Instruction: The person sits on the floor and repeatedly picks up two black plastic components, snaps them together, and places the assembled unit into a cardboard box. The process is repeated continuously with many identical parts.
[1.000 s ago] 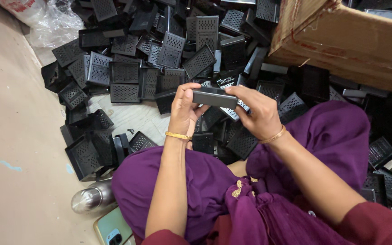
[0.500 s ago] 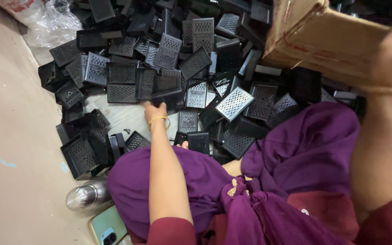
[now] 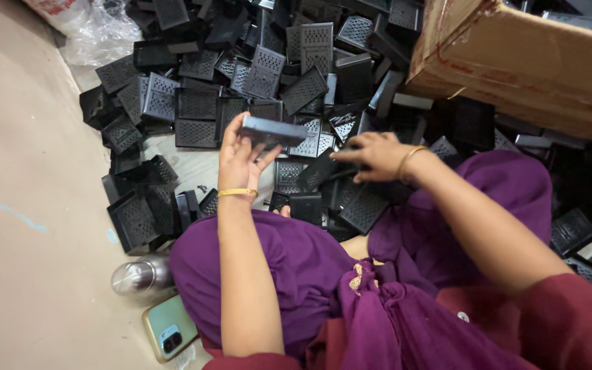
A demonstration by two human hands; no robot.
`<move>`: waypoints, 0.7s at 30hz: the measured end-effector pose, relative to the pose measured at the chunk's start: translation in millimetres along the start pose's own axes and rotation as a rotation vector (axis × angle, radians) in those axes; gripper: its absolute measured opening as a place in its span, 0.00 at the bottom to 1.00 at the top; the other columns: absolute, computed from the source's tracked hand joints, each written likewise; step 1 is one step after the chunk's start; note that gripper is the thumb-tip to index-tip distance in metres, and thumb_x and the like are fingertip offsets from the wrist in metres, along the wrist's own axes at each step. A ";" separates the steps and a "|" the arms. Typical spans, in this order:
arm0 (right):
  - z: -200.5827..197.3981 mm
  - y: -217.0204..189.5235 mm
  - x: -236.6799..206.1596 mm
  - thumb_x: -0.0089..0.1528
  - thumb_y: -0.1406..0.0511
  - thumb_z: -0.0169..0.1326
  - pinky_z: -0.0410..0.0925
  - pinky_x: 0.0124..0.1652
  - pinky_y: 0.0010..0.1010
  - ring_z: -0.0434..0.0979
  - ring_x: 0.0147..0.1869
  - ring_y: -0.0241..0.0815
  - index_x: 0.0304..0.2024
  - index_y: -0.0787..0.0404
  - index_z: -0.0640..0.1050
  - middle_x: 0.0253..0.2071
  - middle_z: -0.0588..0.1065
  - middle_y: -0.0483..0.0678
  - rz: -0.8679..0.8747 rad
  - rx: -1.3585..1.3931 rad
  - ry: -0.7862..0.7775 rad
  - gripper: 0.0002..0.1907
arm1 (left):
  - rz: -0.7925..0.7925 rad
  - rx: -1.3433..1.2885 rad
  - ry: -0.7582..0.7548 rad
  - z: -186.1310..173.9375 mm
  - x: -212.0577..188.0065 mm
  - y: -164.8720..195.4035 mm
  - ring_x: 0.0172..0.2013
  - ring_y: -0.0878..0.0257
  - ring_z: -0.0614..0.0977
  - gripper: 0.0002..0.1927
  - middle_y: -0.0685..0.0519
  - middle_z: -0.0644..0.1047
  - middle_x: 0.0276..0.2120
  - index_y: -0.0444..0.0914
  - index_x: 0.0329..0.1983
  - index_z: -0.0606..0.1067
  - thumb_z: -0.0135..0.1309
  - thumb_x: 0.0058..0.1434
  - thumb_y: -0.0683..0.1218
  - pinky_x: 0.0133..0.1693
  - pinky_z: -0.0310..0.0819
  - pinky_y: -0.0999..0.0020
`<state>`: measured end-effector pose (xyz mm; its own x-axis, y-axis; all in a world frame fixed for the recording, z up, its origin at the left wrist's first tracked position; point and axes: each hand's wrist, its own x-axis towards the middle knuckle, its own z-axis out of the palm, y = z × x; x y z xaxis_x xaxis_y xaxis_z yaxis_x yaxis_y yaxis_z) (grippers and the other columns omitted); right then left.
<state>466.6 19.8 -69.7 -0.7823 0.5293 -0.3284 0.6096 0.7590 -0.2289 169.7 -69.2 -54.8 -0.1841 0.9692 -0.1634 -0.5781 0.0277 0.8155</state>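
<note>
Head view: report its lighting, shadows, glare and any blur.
Head view: soft, even light, with only faint shadows under the pile of black perforated plastic trays; glare glints on the clear crumpled plastic bag and the shiny steel bottle; the right hand is slightly smeared, while the left hand and the flat black tray in its grip look sharper.

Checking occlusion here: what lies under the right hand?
Under the right hand lie black perforated parts of the floor pile; its fingers rest on one. What sits directly beneath the palm is covered. The left hand holds another black part above the pile.
</note>
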 end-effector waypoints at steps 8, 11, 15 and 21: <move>-24.4 -17.3 -21.1 0.66 0.45 0.53 0.66 0.56 0.43 0.71 0.53 0.55 0.71 0.48 0.70 0.47 0.72 0.57 0.152 0.527 0.570 0.34 | 0.014 -0.159 -0.219 11.8 10.3 -38.8 0.59 0.54 0.76 0.24 0.50 0.69 0.59 0.40 0.67 0.64 0.53 0.72 0.51 0.62 0.76 0.53; -21.2 -31.6 -13.7 0.66 0.48 0.54 0.65 0.57 0.43 0.70 0.55 0.56 0.71 0.55 0.69 0.49 0.71 0.58 0.051 0.527 0.589 0.35 | 0.105 0.002 -0.184 4.9 13.6 -55.3 0.58 0.59 0.75 0.21 0.51 0.70 0.57 0.38 0.60 0.63 0.59 0.72 0.49 0.63 0.76 0.50; -23.7 -36.0 -20.3 0.56 0.52 0.59 0.64 0.57 0.44 0.67 0.54 0.57 0.69 0.52 0.71 0.49 0.71 0.58 -0.062 0.380 0.465 0.38 | 0.097 -0.018 -0.146 -5.3 17.3 -55.2 0.52 0.60 0.78 0.17 0.52 0.71 0.51 0.36 0.57 0.68 0.57 0.72 0.49 0.56 0.77 0.57; -38.0 -24.2 -34.5 0.51 0.56 0.64 0.63 0.60 0.43 0.67 0.58 0.57 0.72 0.51 0.67 0.54 0.70 0.58 -0.155 0.485 0.515 0.46 | -0.009 -0.040 -0.272 12.9 6.5 -39.5 0.56 0.62 0.77 0.26 0.46 0.68 0.63 0.35 0.72 0.66 0.49 0.70 0.39 0.59 0.75 0.64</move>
<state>474.0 -2.4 -18.0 -0.7524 0.6317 0.1869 0.3816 0.6492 -0.6580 201.6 -60.8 -80.9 0.0387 0.9992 -0.0112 -0.6103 0.0325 0.7915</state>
